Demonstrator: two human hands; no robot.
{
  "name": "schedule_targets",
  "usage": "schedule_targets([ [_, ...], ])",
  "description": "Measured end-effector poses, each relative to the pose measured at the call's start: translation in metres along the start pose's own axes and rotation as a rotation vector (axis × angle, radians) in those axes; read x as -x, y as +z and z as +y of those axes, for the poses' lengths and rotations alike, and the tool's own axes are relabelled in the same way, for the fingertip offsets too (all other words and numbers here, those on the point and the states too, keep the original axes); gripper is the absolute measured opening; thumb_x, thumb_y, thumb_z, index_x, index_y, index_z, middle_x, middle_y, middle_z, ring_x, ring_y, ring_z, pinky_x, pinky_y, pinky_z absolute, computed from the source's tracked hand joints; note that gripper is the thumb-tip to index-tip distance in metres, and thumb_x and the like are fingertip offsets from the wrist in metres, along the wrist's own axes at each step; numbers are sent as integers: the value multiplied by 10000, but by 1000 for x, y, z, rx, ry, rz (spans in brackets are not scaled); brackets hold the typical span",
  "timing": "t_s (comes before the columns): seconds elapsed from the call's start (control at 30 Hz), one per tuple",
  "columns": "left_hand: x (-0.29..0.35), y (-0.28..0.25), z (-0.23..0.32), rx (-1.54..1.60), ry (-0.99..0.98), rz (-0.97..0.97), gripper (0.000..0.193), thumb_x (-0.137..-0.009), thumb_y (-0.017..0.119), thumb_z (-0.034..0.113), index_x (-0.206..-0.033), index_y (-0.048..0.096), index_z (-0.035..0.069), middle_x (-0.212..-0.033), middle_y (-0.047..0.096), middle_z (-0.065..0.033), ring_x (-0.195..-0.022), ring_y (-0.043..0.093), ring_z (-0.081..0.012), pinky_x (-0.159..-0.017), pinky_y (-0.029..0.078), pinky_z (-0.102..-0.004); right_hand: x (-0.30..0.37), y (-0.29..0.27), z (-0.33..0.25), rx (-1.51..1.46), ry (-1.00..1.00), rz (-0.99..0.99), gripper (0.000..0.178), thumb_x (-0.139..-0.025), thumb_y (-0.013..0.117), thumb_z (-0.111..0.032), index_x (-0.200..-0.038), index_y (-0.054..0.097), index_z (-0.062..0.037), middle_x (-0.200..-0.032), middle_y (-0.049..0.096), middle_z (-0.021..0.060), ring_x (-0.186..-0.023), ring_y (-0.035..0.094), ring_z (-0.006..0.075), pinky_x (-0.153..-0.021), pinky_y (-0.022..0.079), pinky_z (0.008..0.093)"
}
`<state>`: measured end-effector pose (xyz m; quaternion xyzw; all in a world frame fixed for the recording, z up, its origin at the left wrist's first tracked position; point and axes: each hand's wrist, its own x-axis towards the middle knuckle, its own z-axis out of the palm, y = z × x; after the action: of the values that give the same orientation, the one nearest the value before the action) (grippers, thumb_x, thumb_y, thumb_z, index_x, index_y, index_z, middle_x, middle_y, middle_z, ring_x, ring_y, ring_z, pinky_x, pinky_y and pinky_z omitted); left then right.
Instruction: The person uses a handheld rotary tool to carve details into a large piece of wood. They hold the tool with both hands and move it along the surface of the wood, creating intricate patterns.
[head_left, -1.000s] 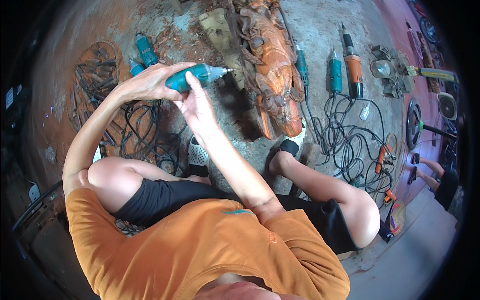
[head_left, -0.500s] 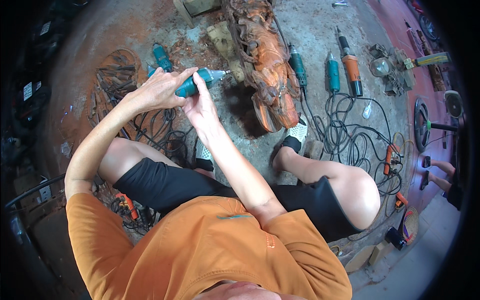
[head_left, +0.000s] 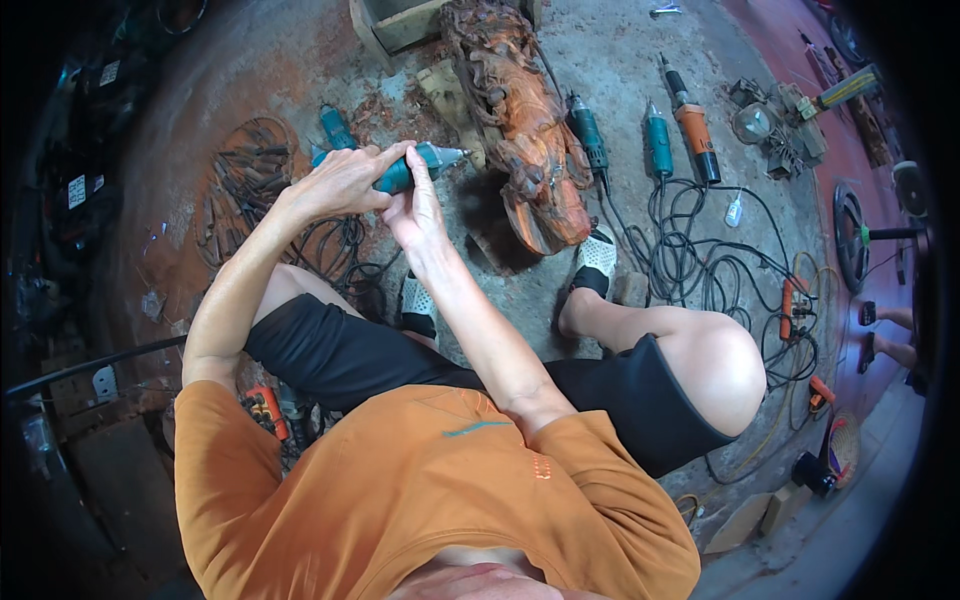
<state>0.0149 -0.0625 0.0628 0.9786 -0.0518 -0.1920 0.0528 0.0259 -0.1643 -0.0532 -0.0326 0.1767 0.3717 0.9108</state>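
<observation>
A teal die grinder (head_left: 398, 178) with a pale metal nose points right, held in both hands in front of my knees. My left hand (head_left: 345, 183) wraps its rear body from above, hiding the back end. My right hand (head_left: 415, 212) grips it from below, thumb up along the front of the housing. Just right of the grinder's tip lies a reddish-brown wood carving (head_left: 535, 130), deeply cut, its near end between my feet. The tip seems apart from the carving. A yellowish wooden block (head_left: 448, 100) rests against the carving's left side.
Chisels (head_left: 250, 170) and another teal tool (head_left: 337, 127) lie at left. Right of the carving are two teal grinders (head_left: 588, 130) (head_left: 657, 142), an orange one (head_left: 697, 138), tangled cords (head_left: 690, 235) and a small bottle (head_left: 734, 212). A wooden stool (head_left: 400, 28) stands beyond. Another person's feet (head_left: 870, 335) show far right.
In the picture, both hands and the grinder have shifted slightly right, the grinder's tip ending closer to the carving. The view itself has moved a little. The grip looks the same.
</observation>
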Motion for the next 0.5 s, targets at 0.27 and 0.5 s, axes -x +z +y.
schedule_targets([
  [0.27, -12, 7, -3, -80, 71, -9, 846, -736, 687, 245, -1500, 332, 179, -861, 618, -155, -751, 584, -311, -721, 404, -397, -1, -9, -10, 31, -11, -34, 474, -865, 732, -356, -1243, 531, -153, -1200, 602, 29, -1120, 581, 189, -959, 475, 411],
  [0.5, -20, 3, 1, -76, 89, -2, 843, -723, 679, 240, -1492, 348, 143, -839, 626, -154, -749, 590, -305, -722, 415, -411, -7, -10, -18, 11, 21, -43, 377, -898, 694, -344, -1201, 553, -169, -1178, 620, 28, -1094, 595, 207, -945, 485, 460],
])
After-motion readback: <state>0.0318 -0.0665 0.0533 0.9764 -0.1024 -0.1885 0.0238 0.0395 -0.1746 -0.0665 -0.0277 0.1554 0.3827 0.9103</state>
